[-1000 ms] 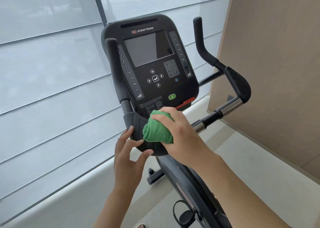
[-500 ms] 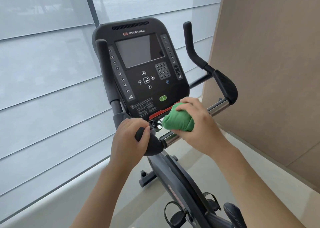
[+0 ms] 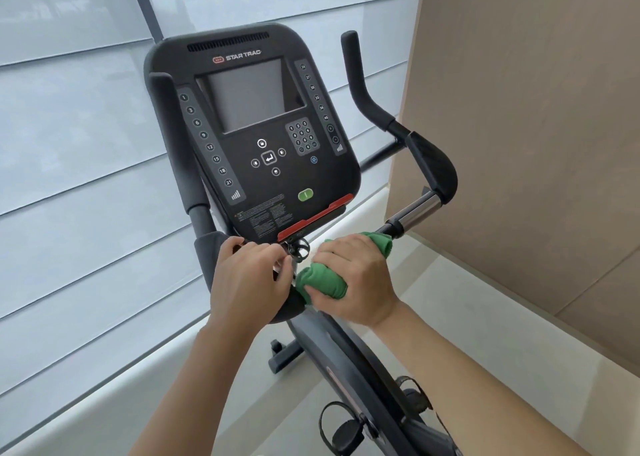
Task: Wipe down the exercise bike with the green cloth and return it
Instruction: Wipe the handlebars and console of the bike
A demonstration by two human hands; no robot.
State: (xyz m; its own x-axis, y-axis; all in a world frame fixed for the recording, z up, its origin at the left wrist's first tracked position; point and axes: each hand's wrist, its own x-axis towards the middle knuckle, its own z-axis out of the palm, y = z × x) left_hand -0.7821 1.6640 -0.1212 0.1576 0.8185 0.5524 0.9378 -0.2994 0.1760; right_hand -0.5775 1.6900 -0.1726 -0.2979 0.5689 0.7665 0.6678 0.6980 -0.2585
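Since half a second ago your right hand (image 3: 353, 279) has slid the green cloth (image 3: 320, 282) along the handlebar, from just under the console's red strip down toward the middle of the bike. You now have the cloth wrapped round the bar, your fingers curled over it, one end bunched below the console (image 3: 252, 133) and the other end poking out toward the chrome section (image 3: 415, 209) of the bar. Your left hand (image 3: 249, 275) grips the bar just left of the cloth, below the console's lower edge, steadying things.

This looks like the wiping step, on the handlebar, with most of the bike (image 3: 332, 348) not yet reached. Next I would judge you need to keep the cloth snug and draw it outward along the chrome section to the black grip (image 3: 433, 168), then work the console face. Returning the cloth comes last.
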